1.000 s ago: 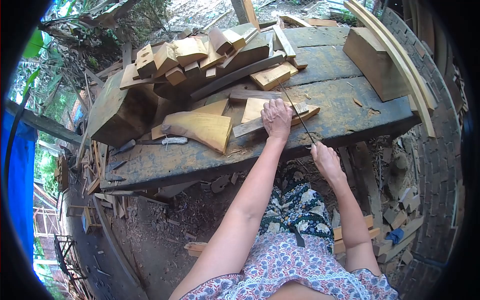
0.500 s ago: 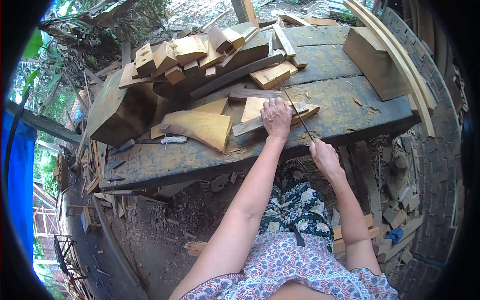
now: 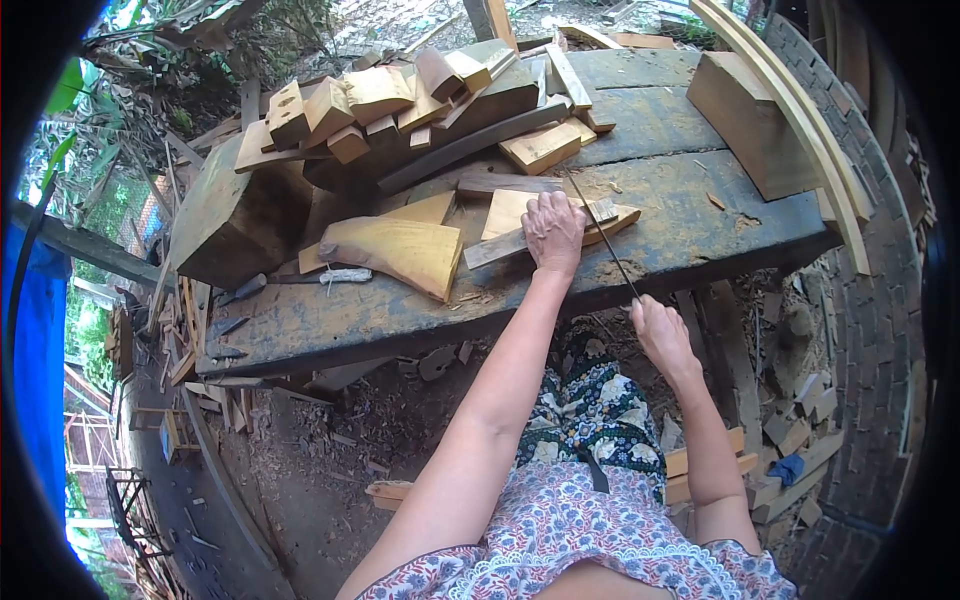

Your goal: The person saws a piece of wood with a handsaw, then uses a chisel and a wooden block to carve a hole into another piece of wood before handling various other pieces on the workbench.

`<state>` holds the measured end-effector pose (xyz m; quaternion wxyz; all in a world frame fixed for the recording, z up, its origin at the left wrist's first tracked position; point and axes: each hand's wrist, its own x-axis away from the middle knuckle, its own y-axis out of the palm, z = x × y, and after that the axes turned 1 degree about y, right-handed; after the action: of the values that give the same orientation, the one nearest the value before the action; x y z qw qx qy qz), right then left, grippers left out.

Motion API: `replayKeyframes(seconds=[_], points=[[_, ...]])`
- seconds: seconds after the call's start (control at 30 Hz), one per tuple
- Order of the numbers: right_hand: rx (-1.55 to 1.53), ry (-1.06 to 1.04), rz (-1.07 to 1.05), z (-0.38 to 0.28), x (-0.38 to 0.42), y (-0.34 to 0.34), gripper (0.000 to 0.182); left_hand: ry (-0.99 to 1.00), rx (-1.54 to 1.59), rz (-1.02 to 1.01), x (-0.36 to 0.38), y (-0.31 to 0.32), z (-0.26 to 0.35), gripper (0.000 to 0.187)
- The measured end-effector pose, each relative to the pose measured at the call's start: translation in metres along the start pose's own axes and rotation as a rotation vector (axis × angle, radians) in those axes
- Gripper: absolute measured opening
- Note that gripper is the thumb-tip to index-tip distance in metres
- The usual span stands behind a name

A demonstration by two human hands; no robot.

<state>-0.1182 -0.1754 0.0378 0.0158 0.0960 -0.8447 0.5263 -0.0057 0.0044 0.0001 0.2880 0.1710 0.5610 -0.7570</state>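
My left hand (image 3: pixel 554 235) is closed over a narrow greyish wooden strip (image 3: pixel 494 248), pressing it down on the bench. Under and beside the strip lie a pale wooden board (image 3: pixel 503 211) and a pointed wood piece (image 3: pixel 620 222). In my right hand (image 3: pixel 662 335), fingers wrapped round its near end, is a saw (image 3: pixel 614 254) with a thin dark blade seen nearly edge-on. The blade crosses the strip just right of my left hand. My fingers hide the saw's handle. A curved yellow wood piece (image 3: pixel 400 250) lies left of my left hand.
The heavy worn bench (image 3: pixel 420 327) carries a pile of wood offcuts (image 3: pixel 380 95) at the back left and a large wooden block (image 3: pixel 745 125) at the right. Long thin slats (image 3: pixel 800 105) lean beside that block. A light-coloured handle (image 3: pixel 346 275) lies near the front edge.
My right hand has drawn the saw back toward me, slightly down and to the right. My left hand stays on the strip.
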Motion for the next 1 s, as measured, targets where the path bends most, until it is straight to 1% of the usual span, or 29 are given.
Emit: replayKeyframes(seconds=[0.07, 0.13, 0.2, 0.3, 0.4, 0.47, 0.5, 0.6, 0.73, 0.77, 0.9, 1.0], points=[[0.006, -0.042, 0.036, -0.007, -0.015, 0.003, 0.028, 0.01, -0.009, 0.024, 0.001, 0.003, -0.003, 0.016], [-0.033, -0.017, 0.033, -0.017, -0.027, 0.004, 0.029, 0.016, 0.004, -0.004, 0.001, 0.002, -0.003, 0.015], [-0.043, -0.02, 0.044, -0.017, -0.032, 0.01, 0.029, 0.017, -0.008, 0.013, 0.0, 0.003, -0.003, 0.015], [-0.066, -0.038, 0.076, -0.012, -0.03, 0.016, 0.029, 0.038, -0.006, 0.017, 0.002, 0.003, -0.002, 0.014], [-0.049, -0.026, 0.039, -0.013, -0.018, 0.018, 0.03, 0.053, 0.008, 0.011, 0.002, 0.001, -0.005, 0.014], [-0.067, -0.07, 0.101, -0.005, -0.008, 0.02, 0.03, 0.047, 0.02, 0.015, 0.003, 0.001, -0.004, 0.014], [-0.063, -0.016, 0.037, -0.005, -0.003, 0.017, 0.03, 0.046, 0.032, 0.009, 0.003, 0.0, -0.004, 0.014], [-0.059, 0.016, -0.007, -0.001, 0.014, 0.013, 0.029, 0.041, 0.038, 0.006, 0.002, -0.001, -0.005, 0.014], [-0.029, 0.0, -0.003, -0.006, 0.001, 0.005, 0.03, 0.023, -0.002, -0.002, 0.002, 0.002, -0.003, 0.015], [-0.018, -0.024, 0.043, -0.004, -0.007, 0.01, 0.03, 0.026, -0.003, 0.001, 0.002, 0.002, -0.003, 0.015], [-0.04, -0.024, 0.05, -0.013, -0.027, 0.015, 0.031, 0.019, 0.017, 0.0, 0.001, 0.0, -0.003, 0.014], [-0.07, -0.06, 0.069, -0.005, -0.021, 0.02, 0.03, 0.019, 0.017, 0.003, 0.002, 0.001, -0.003, 0.014]])
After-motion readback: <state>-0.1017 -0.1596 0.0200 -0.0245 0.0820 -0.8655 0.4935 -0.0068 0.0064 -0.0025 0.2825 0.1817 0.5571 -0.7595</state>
